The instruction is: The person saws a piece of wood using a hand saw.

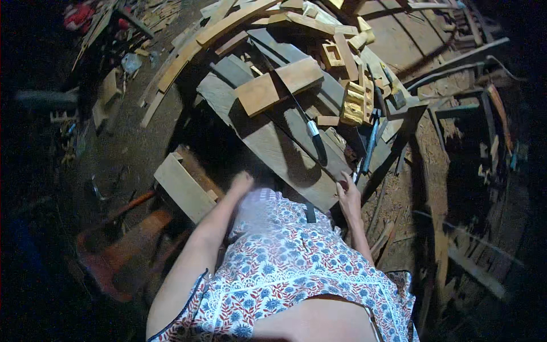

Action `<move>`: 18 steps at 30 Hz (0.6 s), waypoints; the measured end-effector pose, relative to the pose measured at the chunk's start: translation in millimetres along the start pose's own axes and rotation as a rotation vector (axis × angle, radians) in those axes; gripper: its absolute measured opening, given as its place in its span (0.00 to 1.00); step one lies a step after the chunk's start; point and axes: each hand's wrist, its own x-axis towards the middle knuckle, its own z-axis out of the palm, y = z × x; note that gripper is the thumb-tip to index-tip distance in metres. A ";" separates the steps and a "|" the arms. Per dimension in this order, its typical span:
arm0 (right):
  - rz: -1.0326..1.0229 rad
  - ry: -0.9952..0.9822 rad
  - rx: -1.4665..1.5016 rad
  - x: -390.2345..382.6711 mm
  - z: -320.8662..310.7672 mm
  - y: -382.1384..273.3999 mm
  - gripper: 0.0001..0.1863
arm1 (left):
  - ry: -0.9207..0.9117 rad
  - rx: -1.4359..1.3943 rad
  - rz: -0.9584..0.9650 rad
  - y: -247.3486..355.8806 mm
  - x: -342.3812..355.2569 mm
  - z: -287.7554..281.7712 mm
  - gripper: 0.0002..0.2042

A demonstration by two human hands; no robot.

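Note:
My left hand [242, 182] hangs, slightly blurred, beside a wooden box-like piece [181, 182], with its fingers partly hidden. My right hand [347, 191] is closed on something I cannot make out at the front edge of a grey plank bench [307, 179]. Just above it lie a blue-handled metal tool [373, 139] and a long saw-like blade with a black-and-white handle [316, 139], which crosses a light wooden board [256, 94]. Yellowish carved wooden blocks [353, 102] sit at the bench's right.
Long wooden strips [188, 57] line the back and left of the bench. An orange plastic chair [125, 251] stands at lower left. Scrap timber [441, 251] and wood shavings cover the dirt ground at right. A larger wooden panel [399, 28] lies at the back right.

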 end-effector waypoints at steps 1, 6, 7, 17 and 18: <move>0.047 0.023 -0.010 -13.8 -2.0 -10.2 0.21 | -0.027 0.039 0.022 -19.9 -6.0 12.2 0.17; 0.197 0.220 0.031 -65.6 15.0 40.0 0.19 | -0.375 0.092 0.049 -3.3 -20.7 16.9 0.22; 0.143 0.275 0.037 -77.5 22.5 43.8 0.19 | -0.393 0.058 0.023 3.2 -25.0 9.1 0.24; 0.224 0.372 0.072 -116.7 65.7 78.8 0.20 | -0.582 0.279 0.284 32.7 3.4 -6.9 0.24; 0.214 0.365 0.069 -117.1 61.0 77.0 0.20 | -0.560 0.303 0.374 41.4 7.7 -5.9 0.22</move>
